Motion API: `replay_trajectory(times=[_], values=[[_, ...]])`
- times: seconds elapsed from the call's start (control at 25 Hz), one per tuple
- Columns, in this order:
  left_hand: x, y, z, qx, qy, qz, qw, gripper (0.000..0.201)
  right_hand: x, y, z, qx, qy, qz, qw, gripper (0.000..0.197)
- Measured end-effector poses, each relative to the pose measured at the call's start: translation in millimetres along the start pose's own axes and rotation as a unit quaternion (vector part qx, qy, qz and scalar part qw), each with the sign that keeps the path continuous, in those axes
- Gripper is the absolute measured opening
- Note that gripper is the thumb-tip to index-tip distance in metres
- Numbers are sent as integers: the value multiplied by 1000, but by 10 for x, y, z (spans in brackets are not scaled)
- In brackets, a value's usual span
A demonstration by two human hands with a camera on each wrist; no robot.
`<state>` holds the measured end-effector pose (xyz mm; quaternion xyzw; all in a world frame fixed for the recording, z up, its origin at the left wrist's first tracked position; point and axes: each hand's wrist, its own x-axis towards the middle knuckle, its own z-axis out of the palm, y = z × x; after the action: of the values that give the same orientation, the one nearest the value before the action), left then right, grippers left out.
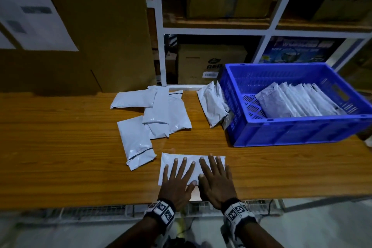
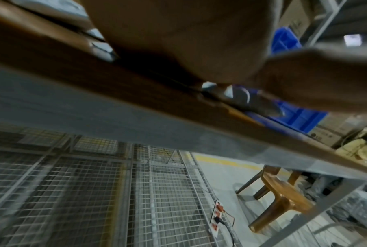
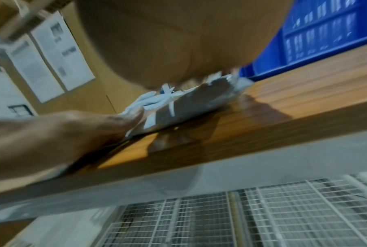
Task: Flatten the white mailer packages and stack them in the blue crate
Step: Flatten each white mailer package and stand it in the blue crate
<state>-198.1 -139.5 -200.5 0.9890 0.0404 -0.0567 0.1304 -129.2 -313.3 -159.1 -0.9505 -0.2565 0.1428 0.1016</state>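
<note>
Both sets of fingers are spread wide and straight: the left hand (image 1: 177, 185) and right hand (image 1: 216, 183) press flat, side by side, on one white mailer (image 1: 171, 160) lying near the front edge of the tabletop (image 1: 60, 147). Just beyond lie loose mailers (image 1: 153, 112), overlapping. Two more mailers (image 1: 212, 104) lean against the blue crate (image 1: 291, 131), at the right, which holds a row of stacked mailers (image 1: 291, 100).

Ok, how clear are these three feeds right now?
Head view: dim but sharp, both hands flat on the mailer, shelf uprights bowed by the wide lens. Left wrist view: palm a blurred mass, floor smeared. Right wrist view: blurred throughout, crate soft.
</note>
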Motion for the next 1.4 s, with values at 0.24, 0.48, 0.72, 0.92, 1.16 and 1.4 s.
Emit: replay_trajectory(times=[0.24,0.48,0.72,0.92,1.16,1.4], values=[[2,79,37,-15,32,-23,999,63,73,-67,234,34,46,7,998,56],[60,86,56,-12,41,-7,999,58,125,-29,355,17,69,11,997,57],[110,65,112,-29,36,-17,999,57,162,-33,344,18,54,11,998,57],[113,79,115,-34,32,-24,999,59,232,-24,208,19,-7,21,1000,59],[52,55,124,-26,19,-23,999,61,138,-85,198,3,33,7,999,55],[103,17,62,-32,38,-26,998,58,155,-65,344,-27,31,17,999,57]])
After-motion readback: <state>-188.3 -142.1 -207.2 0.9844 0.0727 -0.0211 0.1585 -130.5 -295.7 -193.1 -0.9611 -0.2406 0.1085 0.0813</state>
